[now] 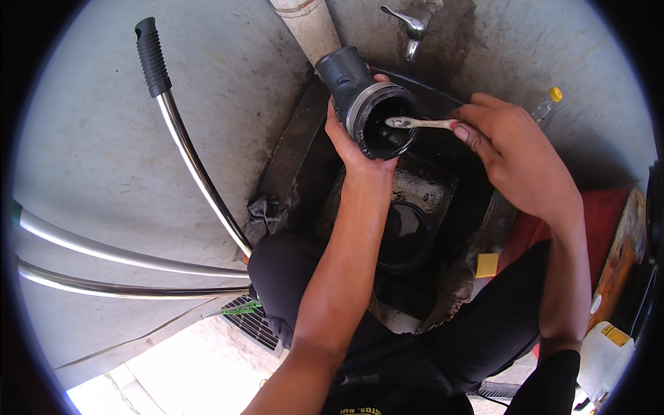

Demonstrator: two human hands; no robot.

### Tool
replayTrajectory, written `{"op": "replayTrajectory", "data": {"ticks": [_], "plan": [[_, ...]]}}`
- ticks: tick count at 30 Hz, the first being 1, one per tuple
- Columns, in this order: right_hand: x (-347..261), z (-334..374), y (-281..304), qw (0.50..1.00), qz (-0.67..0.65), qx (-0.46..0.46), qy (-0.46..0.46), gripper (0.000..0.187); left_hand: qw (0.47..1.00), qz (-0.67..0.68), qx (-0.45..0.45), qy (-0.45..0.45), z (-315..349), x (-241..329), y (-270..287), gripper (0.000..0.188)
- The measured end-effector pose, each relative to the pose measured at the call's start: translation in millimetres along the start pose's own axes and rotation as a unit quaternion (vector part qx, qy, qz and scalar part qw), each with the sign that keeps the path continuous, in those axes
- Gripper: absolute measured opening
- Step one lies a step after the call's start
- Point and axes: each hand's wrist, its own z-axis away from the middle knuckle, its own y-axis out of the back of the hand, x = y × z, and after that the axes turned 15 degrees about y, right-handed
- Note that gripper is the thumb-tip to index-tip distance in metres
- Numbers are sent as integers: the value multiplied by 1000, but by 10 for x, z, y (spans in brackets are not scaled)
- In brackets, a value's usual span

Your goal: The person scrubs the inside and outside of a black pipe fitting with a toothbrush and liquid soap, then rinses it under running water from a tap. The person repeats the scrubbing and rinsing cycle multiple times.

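My left hand (349, 149) is wrapped from below around a black tube-shaped part (346, 75), its wide round mouth tilted toward me. A pale clamp band (361, 104) circles the part behind that mouth. Pinched in my right hand (529, 155) is a toothbrush (432, 124) with a light handle and a darkened head. The brush head lies at the opening of the part; whether the bristles touch its inner wall I cannot tell. Under both hands stands a dark round tub (423, 238) in the dirty wash area.
A chrome tap (415, 29) and a pale pipe (302, 21) are at the back wall. Metal bars, one with a black grip (151, 57), stand at left. On the right are a yellow sponge (486, 265), a yellow-capped bottle (545, 108) and a white jug (603, 356).
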Motion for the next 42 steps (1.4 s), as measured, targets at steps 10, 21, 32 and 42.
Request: {"op": "replayTrajectory", "data": {"ticks": [10, 21, 32, 42], "plan": [[-674, -7, -277, 988, 108, -67, -85, 10, 996, -81, -46, -5, 3, -24, -20, 55], [-668, 64, -260, 987, 118, -66, -82, 11, 997, -49, 50, -36, -20, -201, -191, 56], [-669, 63, -293, 982, 153, -53, -92, 20, 996, -48, 62, -39, 16, -133, -183, 54], [-559, -6, -412, 957, 263, -1, -120, 13, 992, -105, 54, -43, 22, -148, -300, 57]]}}
